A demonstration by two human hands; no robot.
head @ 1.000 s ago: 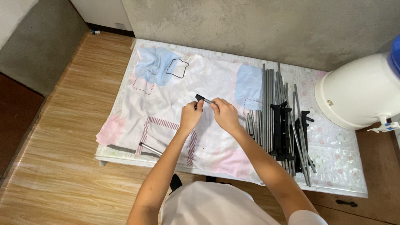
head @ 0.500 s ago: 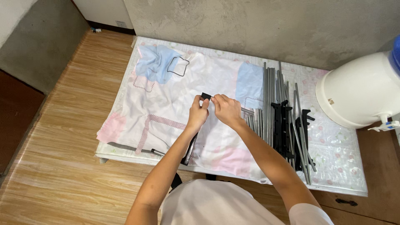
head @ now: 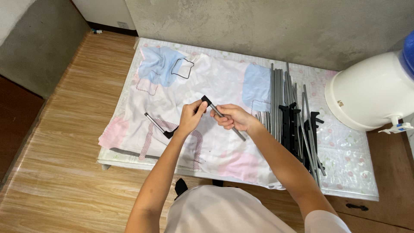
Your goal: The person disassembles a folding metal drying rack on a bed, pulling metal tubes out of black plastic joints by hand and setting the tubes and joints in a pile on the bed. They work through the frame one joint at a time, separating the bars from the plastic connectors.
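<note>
Holding: both hands meet above the middle of the cloth-covered table (head: pixel 345 181), working on one grey metal rod (head: pixel 227 123)
Right hand (head: pixel 233 117): fingers curled closed round the rod's middle, thumb on top; the rod runs slantwise through the fist, its lower end sticking out past the heel of the hand towards the person
Left hand (head: pixel 192 115): fingertips pinched shut on the black plastic end cap (head: pixel 206 101) at the rod's upper end, so the cap sits right at the fingertips, between the two hands
Second rod (head: pixel 156 124): lies flat on the cloth just left of the left wrist, with a black fitting (head: pixel 169 134) at its near end; whether the wrist touches it cannot be told
Pile of rods (head: pixel 282 92): long grey tubes lying side by side near the right forearm, with black plastic brackets (head: pixel 288 125) on top
Cloth (head: pixel 172 82): white with pale blue and pink patches, spread over the table
White tub (head: pixel 373 95): round, at the far right, well apart from the hands
</note>
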